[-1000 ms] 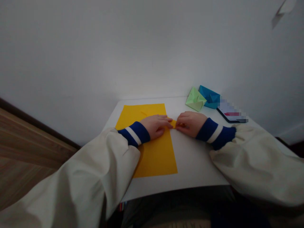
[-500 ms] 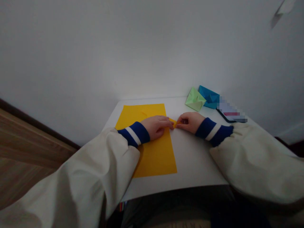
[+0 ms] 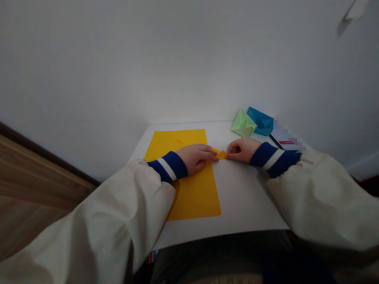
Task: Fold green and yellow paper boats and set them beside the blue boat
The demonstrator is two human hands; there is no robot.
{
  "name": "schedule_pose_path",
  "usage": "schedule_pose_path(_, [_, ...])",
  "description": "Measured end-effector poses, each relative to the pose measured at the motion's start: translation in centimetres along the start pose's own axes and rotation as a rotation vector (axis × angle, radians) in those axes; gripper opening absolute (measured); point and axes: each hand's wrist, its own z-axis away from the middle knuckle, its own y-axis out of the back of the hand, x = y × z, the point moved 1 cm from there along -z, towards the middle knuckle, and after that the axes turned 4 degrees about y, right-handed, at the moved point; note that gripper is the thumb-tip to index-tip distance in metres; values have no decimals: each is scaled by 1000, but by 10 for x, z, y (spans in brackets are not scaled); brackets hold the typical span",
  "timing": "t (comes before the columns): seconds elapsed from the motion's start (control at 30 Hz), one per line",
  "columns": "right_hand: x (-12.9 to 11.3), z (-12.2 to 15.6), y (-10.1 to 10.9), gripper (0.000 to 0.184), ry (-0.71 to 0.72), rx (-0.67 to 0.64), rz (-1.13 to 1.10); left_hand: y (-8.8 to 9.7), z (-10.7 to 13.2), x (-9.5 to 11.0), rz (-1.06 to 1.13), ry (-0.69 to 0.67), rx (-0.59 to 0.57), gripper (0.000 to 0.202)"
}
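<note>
A yellow sheet of paper [image 3: 192, 189] lies on the white table [image 3: 245, 197]. My left hand [image 3: 197, 157] rests flat on the sheet, fingers stretched toward its right edge. A small folded yellow paper piece [image 3: 220, 154] sticks out past that edge. My right hand [image 3: 242, 150] is curled, its fingertips pinched on the right end of this small piece. Both arms wear cream sleeves with blue and white cuffs.
A green folded paper shape [image 3: 243, 123] and a blue folded paper shape [image 3: 261, 120] stand at the table's far right by the white wall. A phone [image 3: 286, 141] lies beside them. A wooden floor shows at the left.
My right hand has slid to the right, drawing out more of the small yellow piece between the hands. My left hand has stayed on the sheet.
</note>
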Motion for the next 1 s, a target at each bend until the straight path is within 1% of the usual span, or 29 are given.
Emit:
schedule_pose_path(0.07, [2, 1, 1, 23, -6, -18, 0, -1, 0, 0, -3, 2, -2, 49])
schedule_pose_path(0.27, [-2, 1, 1, 23, 0, 30, 88, -1, -1, 2, -70, -29, -8, 42])
schedule_pose_path(0.43, [-4, -1, 2, 26, -16, 20, 137, -1, -1, 0, -137, -9, -30, 39])
schedule_pose_path(0.57, [-7, -1, 3, 27, -48, -5, 155, -2, 0, -3, -109, 0, -35, 37])
schedule_pose_path(0.7, [-5, 0, 5, 31, -91, -13, 221, -2, 1, -4, -45, -10, -21, 34])
schedule_pose_path(1.0, [15, 0, 3, 28, -46, -48, 194, -6, 4, -5, 41, -10, 37, 24])
